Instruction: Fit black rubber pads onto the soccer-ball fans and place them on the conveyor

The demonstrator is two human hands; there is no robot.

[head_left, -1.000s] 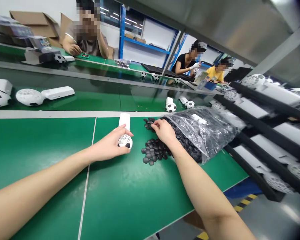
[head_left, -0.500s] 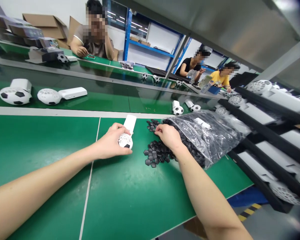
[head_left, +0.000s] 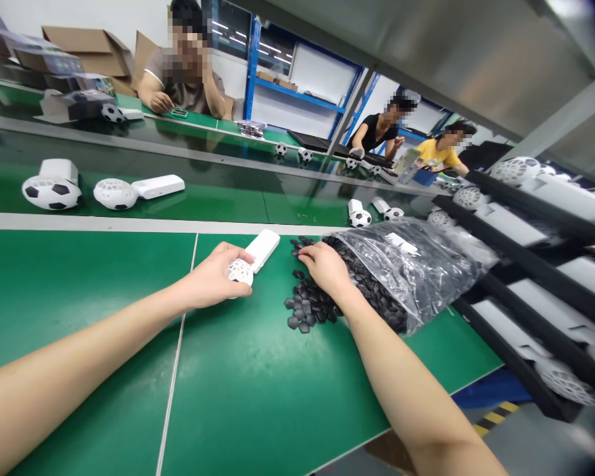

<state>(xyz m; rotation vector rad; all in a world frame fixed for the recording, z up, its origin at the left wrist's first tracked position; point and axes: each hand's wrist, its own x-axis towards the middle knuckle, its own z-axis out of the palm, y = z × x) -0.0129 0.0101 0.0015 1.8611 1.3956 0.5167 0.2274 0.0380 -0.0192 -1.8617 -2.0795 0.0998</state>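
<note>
Ball point(head_left: 239, 270): white openwork shell, near the table's point(head_left: 258, 377) far edge, left of the bag point(head_left: 416, 271); whether it touches the table, cannot tell.
Handle point(head_left: 262, 251): white, next to the ball, slanting from it rightward to the far edge.
Left hand point(head_left: 213, 277): fingers curved round the ball, thumb on its near side, forefinger on the far side.
Right hand point(head_left: 330, 268): fingertips bunched together at the small pile point(head_left: 302, 242); whether they pinch a piece, cannot tell.
Small pile: black pieces, close to the far edge, beside the bag's mouth.
Large pile point(head_left: 307, 304): black pentagons, farther from that edge, some lying singly at its left.
Good picking: best to lift one piece by its rim, from where they lie loose, checking that no second one clings.
Good holding: a light, steady grip should spare the thin ribs; fingers are better kept off the openings.
Bag: clear plastic, on its side, full of black pieces.
Strip point(head_left: 218, 198): beyond the far edge, carrying similar units point(head_left: 52, 192).
Rack point(head_left: 558, 403): at the table's right edge, holding more white units.
</note>
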